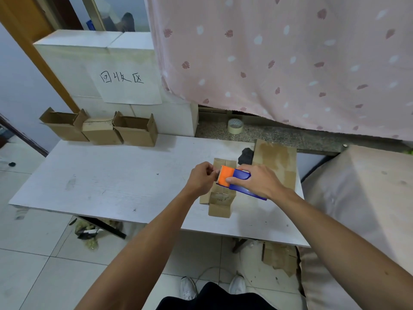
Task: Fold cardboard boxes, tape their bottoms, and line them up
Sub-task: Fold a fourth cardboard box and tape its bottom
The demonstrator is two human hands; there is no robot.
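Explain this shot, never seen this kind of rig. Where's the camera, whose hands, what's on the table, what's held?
No robot here: one wide-angle camera worn on a person's head looks down at their bare hands. The right hand grips a blue-and-orange tape dispenser. The left hand pinches at its toothed edge, apparently on the tape end. Both work over a small cardboard box on the white table. Three folded boxes stand in a row at the table's far left, and flat cardboard lies at the far right. A tape roll sits on the stone ledge behind.
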